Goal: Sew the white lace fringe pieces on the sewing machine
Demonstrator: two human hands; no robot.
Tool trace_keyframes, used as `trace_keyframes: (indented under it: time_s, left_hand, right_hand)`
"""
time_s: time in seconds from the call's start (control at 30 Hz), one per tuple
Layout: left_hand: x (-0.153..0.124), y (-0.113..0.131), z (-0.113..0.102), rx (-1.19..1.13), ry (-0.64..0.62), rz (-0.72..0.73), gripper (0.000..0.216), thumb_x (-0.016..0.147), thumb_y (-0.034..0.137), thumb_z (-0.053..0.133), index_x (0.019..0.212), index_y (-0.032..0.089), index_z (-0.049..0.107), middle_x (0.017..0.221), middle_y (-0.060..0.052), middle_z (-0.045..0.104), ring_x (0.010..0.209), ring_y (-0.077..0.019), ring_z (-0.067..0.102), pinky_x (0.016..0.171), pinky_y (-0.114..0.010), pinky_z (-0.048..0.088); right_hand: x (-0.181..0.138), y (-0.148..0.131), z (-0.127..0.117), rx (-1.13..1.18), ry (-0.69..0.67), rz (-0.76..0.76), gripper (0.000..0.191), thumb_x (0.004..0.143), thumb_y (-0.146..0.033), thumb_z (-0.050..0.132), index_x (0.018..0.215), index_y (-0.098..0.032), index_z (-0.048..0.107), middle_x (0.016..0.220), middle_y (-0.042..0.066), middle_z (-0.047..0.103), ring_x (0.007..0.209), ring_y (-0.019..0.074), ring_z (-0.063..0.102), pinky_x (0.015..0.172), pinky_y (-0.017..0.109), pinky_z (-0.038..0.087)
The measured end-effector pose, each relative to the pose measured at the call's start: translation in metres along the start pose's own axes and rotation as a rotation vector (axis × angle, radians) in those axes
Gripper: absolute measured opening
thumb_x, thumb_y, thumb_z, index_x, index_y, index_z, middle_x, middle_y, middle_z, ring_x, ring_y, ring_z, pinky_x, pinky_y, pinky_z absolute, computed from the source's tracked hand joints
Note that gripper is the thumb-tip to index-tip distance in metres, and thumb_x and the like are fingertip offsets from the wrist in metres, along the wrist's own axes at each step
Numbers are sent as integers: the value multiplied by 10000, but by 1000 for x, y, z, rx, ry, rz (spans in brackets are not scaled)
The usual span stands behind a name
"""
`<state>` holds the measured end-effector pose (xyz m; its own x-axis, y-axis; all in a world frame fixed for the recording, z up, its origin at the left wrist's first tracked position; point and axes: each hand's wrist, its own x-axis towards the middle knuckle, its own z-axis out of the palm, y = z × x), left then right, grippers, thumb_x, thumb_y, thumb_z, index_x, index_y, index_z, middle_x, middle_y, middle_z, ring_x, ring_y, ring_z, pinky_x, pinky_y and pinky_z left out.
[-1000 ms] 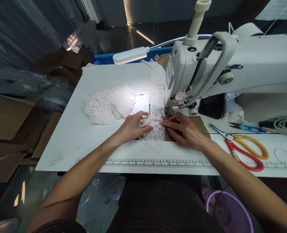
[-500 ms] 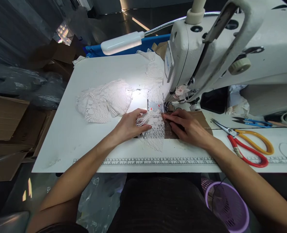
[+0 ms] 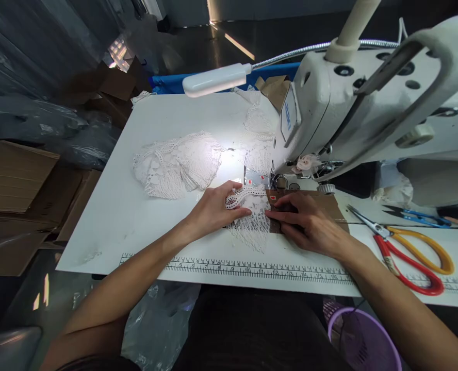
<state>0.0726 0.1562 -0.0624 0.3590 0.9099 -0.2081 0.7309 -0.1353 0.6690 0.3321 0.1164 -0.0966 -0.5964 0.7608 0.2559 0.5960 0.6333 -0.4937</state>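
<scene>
Pinched between the thumb and fingers of my left hand (image 3: 217, 206) is the left part of a white lace trim (image 3: 254, 219) with a fringed lower edge. The lace lies flat in front of the presser foot (image 3: 273, 180) of a white sewing machine (image 3: 314, 108). My right hand (image 3: 312, 224) lies to the right of the lace, fingers loosely extended, with its fingertips at the lace's right edge. Beneath that hand is a brown strip (image 3: 333, 206) on the machine bed. My right thumb is mostly hidden.
A heap of white lace (image 3: 178, 165) lies left of the needle area, and more lace (image 3: 258, 121) lies behind it. Scissors (image 3: 403, 247) with red and yellow handles and blue snips (image 3: 422, 216) rest at the right. A white lamp (image 3: 217, 80) hangs over the table.
The view has shifted, so the machine appears farther right and lower. My right fingertips have slid toward me along the lace edge, away from the presser foot. My left hand keeps its pinch.
</scene>
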Motion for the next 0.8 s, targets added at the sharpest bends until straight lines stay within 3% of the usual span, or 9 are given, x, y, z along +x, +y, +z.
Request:
trace_keyframes:
  time_s: [0.2,0.37,0.53,0.67,0.73,0.8]
  left_hand:
    - [-2,3,-4,-18,-20,-25,652,781,581,700,1286,187,574,1084,-101,681,924,-251,649,742,-357,515]
    - [-4,5,-4,12,28,27,517,852,496,631,1244,161,600,1036,-108,691,889,-237,656,702,-337,503]
    - [-6,6,-1,44,70,39,523,842,459,650,1260,150,590,1013,-114,694,815,-219,660,666,-323,498]
    - [-8,4,-3,54,57,81,490,890,465,605,1266,153,579,891,-63,689,635,-144,613,587,-279,484]
    - [-6,3,-3,163,133,154,430,926,450,561,1252,171,588,863,-47,667,596,-123,580,533,-251,459]
    - [-2,2,-1,370,315,295,345,947,405,534,1198,183,615,966,-75,648,636,-128,576,468,-222,408]
  right_hand:
    - [1,0,1,19,30,-20,325,914,-221,500,1158,-258,711,1137,119,594,1088,278,567,927,517,490]
    - [1,0,3,10,37,-21,327,923,-242,483,1155,-261,712,1116,112,600,1056,266,575,921,514,484]
    - [1,-1,3,-14,46,-19,335,914,-232,488,1162,-250,713,1117,121,604,1050,268,580,919,501,487]
    - [2,-2,2,-30,30,-19,343,922,-238,477,1173,-230,711,1113,131,605,1053,284,573,917,514,482]
    - [2,-2,2,-28,29,-19,340,922,-234,479,1169,-232,713,1115,130,605,1061,286,570,930,517,476]
    - [1,-2,3,-23,34,-19,330,917,-228,490,1154,-238,719,1116,126,606,1068,285,569,944,517,471]
